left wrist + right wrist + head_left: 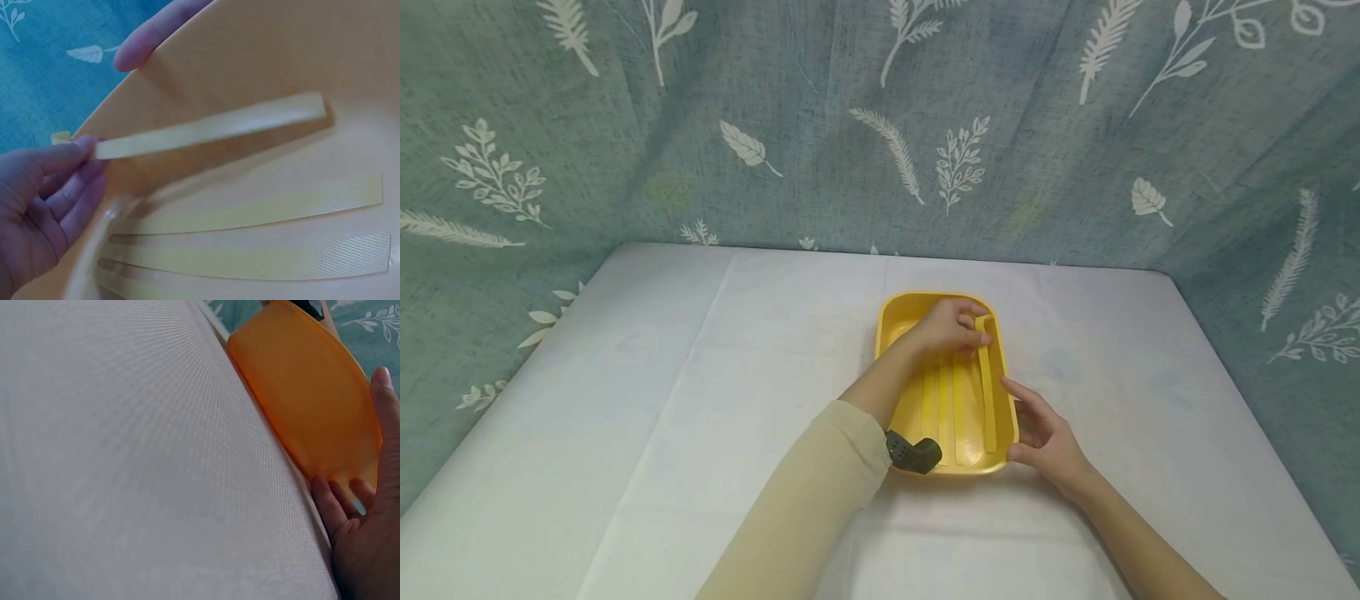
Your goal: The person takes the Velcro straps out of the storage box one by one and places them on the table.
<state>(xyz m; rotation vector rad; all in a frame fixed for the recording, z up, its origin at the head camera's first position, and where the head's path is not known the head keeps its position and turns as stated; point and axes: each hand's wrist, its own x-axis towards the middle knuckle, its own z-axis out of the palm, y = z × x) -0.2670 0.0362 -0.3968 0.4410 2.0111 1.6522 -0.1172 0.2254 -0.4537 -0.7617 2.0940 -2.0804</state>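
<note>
L hand point(951, 329) pinching far end of yellow strip point(988, 404), inside yellow tray point(906, 310), rt. side. R hand point(1054, 443) spread, touching tray's outer rt. wall. 3 addl. strips point(958, 408) on tray floor. Tray on worktop point(775, 333).

At the head view's centre, a beige-sleeved arm point(820, 483) hides much of the left rim of the yellow rounded-rectangular tray point(901, 313). The lowest flat yellow strip point(129, 286) runs off the left wrist view's bottom edge.
</note>
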